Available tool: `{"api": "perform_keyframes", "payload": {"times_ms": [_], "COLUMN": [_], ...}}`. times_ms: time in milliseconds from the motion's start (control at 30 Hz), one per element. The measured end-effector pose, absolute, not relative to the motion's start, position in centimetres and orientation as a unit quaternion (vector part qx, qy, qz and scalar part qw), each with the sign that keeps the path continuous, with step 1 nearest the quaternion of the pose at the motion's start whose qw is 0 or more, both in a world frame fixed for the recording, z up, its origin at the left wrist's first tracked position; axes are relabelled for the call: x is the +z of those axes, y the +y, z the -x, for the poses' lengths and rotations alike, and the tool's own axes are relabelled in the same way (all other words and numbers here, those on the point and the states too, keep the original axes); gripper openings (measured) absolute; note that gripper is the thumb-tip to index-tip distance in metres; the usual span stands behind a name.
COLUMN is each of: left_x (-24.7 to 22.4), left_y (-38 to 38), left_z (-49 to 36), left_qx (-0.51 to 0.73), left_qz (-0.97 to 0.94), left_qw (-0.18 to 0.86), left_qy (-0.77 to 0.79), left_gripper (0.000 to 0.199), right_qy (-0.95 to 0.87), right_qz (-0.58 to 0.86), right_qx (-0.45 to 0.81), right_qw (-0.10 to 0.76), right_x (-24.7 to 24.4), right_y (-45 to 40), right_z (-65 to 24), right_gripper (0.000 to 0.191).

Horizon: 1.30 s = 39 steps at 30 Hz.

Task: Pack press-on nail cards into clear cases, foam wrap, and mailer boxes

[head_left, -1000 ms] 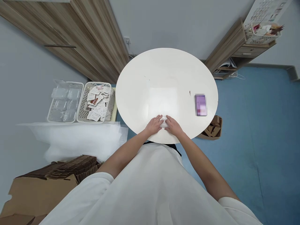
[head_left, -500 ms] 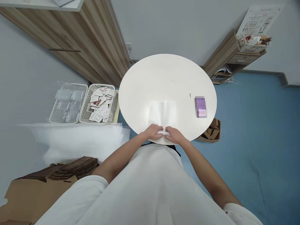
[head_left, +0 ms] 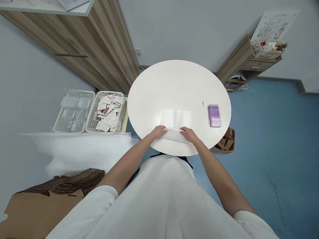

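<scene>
A white, thin, folded sheet (head_left: 174,135), foam or paper by its look, lies across the near part of the round white table (head_left: 171,79). My left hand (head_left: 159,132) grips its left end, thumb and fingers closed on it. On its right end, my right hand (head_left: 188,134) is closed in the same way. Between the two hands the sheet spans as a low band, its near edge slightly curved. My fingers hide both of its ends.
A purple blurred box (head_left: 214,116) sits on the table's right side. To the left stand a basket of printed cards (head_left: 91,122), a basket of clear plastic packs (head_left: 56,124), white sheets (head_left: 82,149) and flattened cardboard (head_left: 42,209). A carton (head_left: 229,147) is on the floor at right.
My hands have moved apart and a little farther from my body. The white piece between them has gone from a short, narrow roll to a wider, flatter band.
</scene>
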State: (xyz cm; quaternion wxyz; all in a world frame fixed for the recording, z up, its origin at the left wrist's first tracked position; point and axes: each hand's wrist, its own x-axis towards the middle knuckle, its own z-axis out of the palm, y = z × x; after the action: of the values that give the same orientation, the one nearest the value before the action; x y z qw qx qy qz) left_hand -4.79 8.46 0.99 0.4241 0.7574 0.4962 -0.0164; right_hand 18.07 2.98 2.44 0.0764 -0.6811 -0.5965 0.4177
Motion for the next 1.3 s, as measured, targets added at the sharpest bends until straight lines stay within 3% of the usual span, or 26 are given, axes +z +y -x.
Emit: {"api": "perform_keyframes", "payload": {"times_ms": [200,300,400,500,600,767,1133,1300], "left_x": [0.6,1.1,1.4,1.3,0.9,0.8,3.0,3.7], "left_y": [8.4,7.7,7.1,6.7,6.3,6.2,4.7,5.4], "left_z": [4.2,3.4,2.7,2.4,2.5,2.1,2.9,3.3], "left_qx": [-0.076,-0.056,0.017,0.022,0.008,-0.007,-0.068,-0.07], "left_qz": [-0.743,-0.779,-0.855,-0.916,-0.93,-0.93,-0.908,-0.876], "left_qw": [0.36,0.246,0.147,0.165,0.187,0.194,0.277,0.324], "left_qy": [0.558,0.574,0.497,0.364,0.315,0.313,0.305,0.351], "left_gripper": [0.027,0.022,0.034,0.039,0.036,0.059,0.049,0.041], "right_qy": [-0.556,-0.568,-0.649,-0.76,-0.788,-0.776,-0.744,-0.717], "right_qz": [0.745,0.778,0.743,0.633,0.591,0.603,0.579,0.587], "right_qx": [0.36,0.258,0.139,0.135,0.169,0.186,0.333,0.371], "right_qw": [0.078,0.074,0.085,0.066,0.041,0.009,0.008,0.058], "right_x": [0.9,0.5,0.4,0.6,0.9,1.0,2.8,3.7], "right_y": [2.7,2.2,1.6,0.9,0.1,0.2,-2.0,-0.8], "right_z": [-18.9,-18.4,-17.4,-16.5,-16.0,-15.5,-15.7,-16.6], "right_gripper": [0.025,0.024,0.026,0.031,0.024,0.05,0.042,0.033]}}
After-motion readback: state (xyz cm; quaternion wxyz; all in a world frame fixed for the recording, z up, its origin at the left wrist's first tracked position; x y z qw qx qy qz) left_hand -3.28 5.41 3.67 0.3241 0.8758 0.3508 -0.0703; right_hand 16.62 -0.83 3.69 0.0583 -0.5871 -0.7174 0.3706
